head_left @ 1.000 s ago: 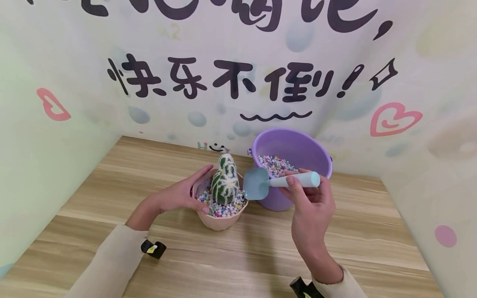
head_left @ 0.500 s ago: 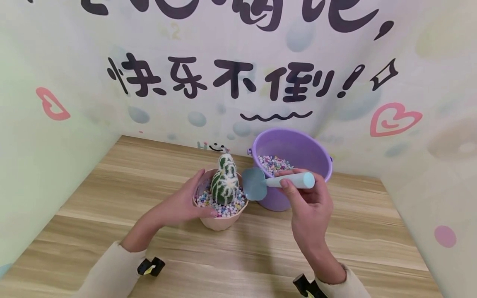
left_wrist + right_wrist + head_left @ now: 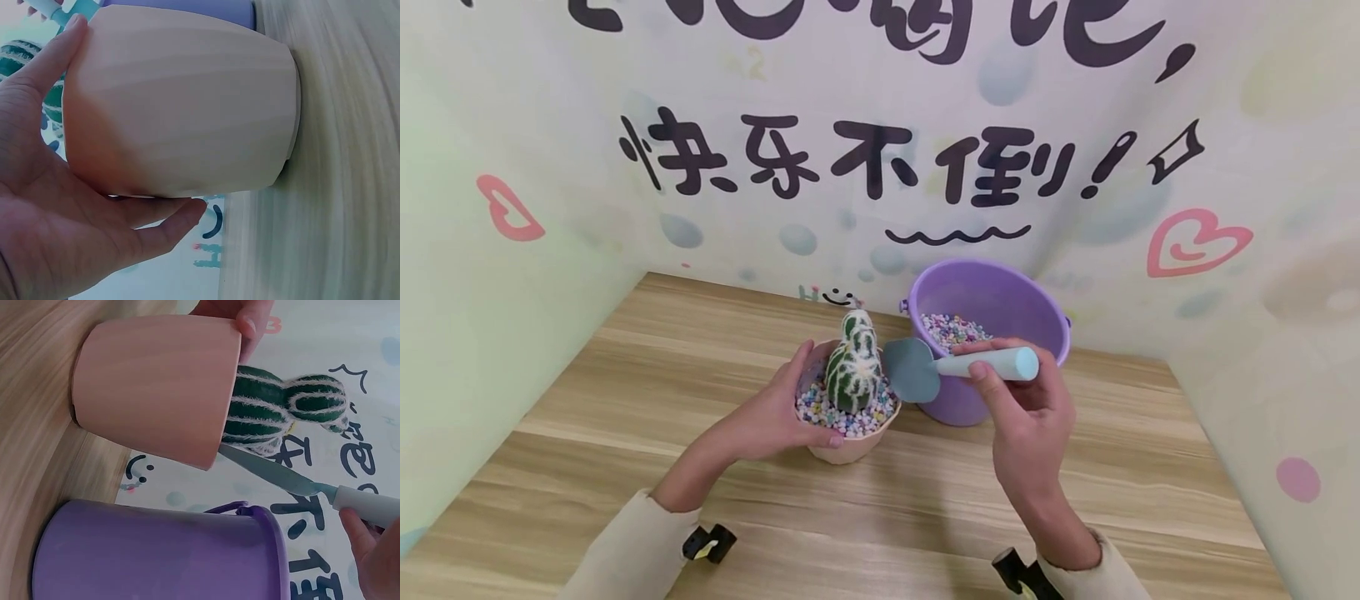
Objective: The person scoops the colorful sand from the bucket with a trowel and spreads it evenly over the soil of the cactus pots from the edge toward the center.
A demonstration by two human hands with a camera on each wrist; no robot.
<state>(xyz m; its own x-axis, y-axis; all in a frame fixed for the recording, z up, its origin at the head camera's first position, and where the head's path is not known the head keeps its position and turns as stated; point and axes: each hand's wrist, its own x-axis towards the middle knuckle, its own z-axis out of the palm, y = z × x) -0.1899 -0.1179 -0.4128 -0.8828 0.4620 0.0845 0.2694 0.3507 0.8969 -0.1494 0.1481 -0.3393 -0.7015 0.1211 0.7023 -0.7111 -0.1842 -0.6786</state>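
A pale pink flowerpot point(image 3: 844, 451) stands on the wooden table, holding a green cactus point(image 3: 854, 382) with fuzzy white stripes and several small coloured pebbles point(image 3: 859, 423). My left hand point(image 3: 765, 423) grips the pot from the left, its thumb along the front rim and fingers behind. Pinched by its handle, a light-blue trowel point(image 3: 913, 371) is held in my right hand point(image 3: 1034, 433). Its blade tilts over the pot's right rim; in the right wrist view the blade point(image 3: 269, 472) tip meets that rim. No pebbles show on the blade.
Just behind my right hand stands a purple bucket point(image 3: 1030, 307) with more coloured pebbles point(image 3: 951, 331) in it. A printed cloth backdrop point(image 3: 820, 208) rises behind the wooden table point(image 3: 820, 533), with pale walls at both sides.
My left thumb has slid rightward along the pot's front rim, with the hand closer round the pot. The trowel has shifted slightly left and its blade has turned a little.
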